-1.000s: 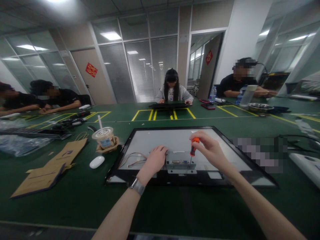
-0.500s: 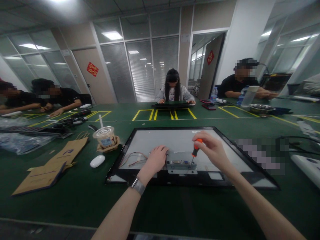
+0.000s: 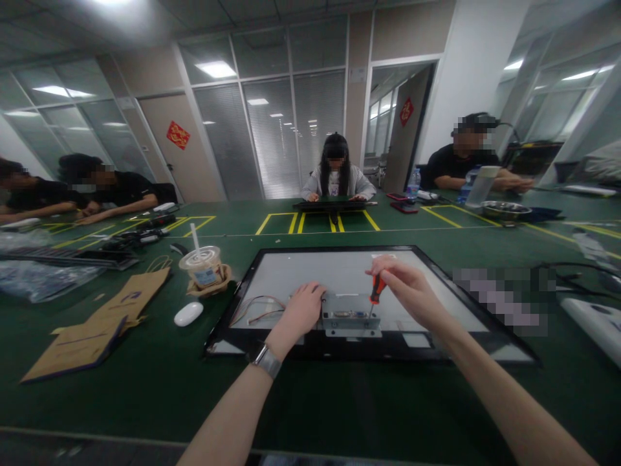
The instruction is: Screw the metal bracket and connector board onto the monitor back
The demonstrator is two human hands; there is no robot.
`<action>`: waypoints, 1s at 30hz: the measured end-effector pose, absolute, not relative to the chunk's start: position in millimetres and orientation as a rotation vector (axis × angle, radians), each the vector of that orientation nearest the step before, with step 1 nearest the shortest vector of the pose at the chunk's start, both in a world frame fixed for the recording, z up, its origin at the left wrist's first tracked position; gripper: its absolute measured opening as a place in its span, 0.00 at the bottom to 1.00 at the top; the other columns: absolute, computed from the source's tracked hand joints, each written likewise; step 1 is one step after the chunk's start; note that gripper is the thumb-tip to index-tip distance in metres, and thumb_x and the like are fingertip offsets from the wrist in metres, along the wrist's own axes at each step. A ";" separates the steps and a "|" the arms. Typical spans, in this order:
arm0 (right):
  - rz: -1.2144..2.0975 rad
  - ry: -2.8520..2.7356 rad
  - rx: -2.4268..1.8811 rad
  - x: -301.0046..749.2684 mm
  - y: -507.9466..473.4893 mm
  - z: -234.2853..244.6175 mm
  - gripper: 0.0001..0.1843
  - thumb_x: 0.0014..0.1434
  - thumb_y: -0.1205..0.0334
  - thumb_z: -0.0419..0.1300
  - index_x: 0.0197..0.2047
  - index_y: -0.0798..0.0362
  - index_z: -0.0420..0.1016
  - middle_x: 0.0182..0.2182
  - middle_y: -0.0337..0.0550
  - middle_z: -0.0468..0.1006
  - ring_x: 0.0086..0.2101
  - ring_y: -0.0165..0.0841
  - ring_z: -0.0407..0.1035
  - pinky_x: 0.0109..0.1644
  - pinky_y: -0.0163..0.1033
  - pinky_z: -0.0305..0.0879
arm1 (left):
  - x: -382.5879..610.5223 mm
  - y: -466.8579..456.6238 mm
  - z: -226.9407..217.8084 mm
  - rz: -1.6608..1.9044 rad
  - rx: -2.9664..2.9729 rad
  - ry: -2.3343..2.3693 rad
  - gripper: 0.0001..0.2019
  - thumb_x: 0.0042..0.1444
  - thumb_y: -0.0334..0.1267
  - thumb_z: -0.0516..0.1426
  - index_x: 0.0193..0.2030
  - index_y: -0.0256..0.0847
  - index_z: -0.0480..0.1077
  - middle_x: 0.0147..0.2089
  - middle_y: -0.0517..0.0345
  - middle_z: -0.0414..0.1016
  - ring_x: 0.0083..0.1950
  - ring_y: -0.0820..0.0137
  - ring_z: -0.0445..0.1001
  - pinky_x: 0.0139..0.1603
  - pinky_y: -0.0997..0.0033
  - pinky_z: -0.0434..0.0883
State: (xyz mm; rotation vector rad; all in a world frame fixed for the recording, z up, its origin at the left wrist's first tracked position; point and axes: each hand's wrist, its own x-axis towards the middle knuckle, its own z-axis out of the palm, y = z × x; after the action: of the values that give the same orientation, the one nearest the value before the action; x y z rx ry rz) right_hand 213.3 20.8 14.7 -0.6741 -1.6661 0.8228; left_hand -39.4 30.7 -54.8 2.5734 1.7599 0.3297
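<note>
A monitor panel (image 3: 291,268) with a black frame lies flat in front of me, its pale back facing up. On its near half sits a metal port bracket (image 3: 352,327) with sockets in it. My left hand (image 3: 305,307) grips the bracket's left end, some of its fingers hidden from view. An orange and black screwdriver (image 3: 376,289) is held by its handle in my right hand (image 3: 402,281). Its shaft points down, tip at the bracket's right end. Thin loose wires (image 3: 257,310) lie on the panel left of my left hand.
Left of the panel are a drink cup (image 3: 201,265) with a straw, a white computer mouse (image 3: 189,314) and a brown paper bag (image 3: 97,330). A white device (image 3: 592,330) and cables lie to the right. Across the green table (image 3: 233,223) sit several people.
My right hand and the screwdriver handle have turned slightly, and the handle leans a little further left. The left hand stays on the bracket.
</note>
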 end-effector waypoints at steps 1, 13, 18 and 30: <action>0.842 -1.667 -0.680 213.2 20.2 14.3 0.15 0.62 0.45 0.63 0.36 0.47 0.81 0.37 0.43 0.78 0.38 0.38 0.73 0.45 0.45 0.72 | -39.2 30.7 -54.9 0.331 2.575 1.760 0.21 0.68 0.29 0.44 0.62 0.39 0.68 0.64 0.47 0.69 0.62 0.61 0.70 0.64 0.59 0.66; 0.954 -1.607 -0.659 211.9 19.1 15.7 0.16 0.60 0.43 0.65 0.36 0.46 0.80 0.38 0.43 0.79 0.42 0.40 0.74 0.49 0.45 0.73 | -39.2 29.3 -53.8 0.339 2.591 1.755 0.21 0.68 0.28 0.45 0.63 0.37 0.68 0.65 0.45 0.69 0.63 0.60 0.69 0.65 0.59 0.65; 0.994 -1.657 -0.690 214.3 19.7 14.9 0.18 0.63 0.43 0.62 0.46 0.47 0.81 0.38 0.45 0.82 0.41 0.40 0.76 0.47 0.46 0.74 | -39.5 32.5 -56.3 0.308 2.602 1.749 0.20 0.68 0.28 0.45 0.62 0.37 0.69 0.65 0.45 0.69 0.64 0.60 0.68 0.66 0.59 0.64; 0.880 -1.650 -0.733 212.9 18.1 21.0 0.13 0.58 0.48 0.67 0.37 0.48 0.83 0.35 0.44 0.82 0.37 0.39 0.76 0.42 0.45 0.74 | -40.0 31.4 -56.6 0.343 2.573 1.752 0.21 0.68 0.29 0.45 0.63 0.38 0.68 0.65 0.45 0.69 0.64 0.60 0.68 0.66 0.58 0.65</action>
State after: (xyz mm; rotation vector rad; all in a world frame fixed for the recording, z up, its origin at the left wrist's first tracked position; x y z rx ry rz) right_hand 212.9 18.1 21.0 -0.7327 -1.6502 0.8801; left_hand -40.0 31.4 -56.6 2.5730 1.7517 0.3433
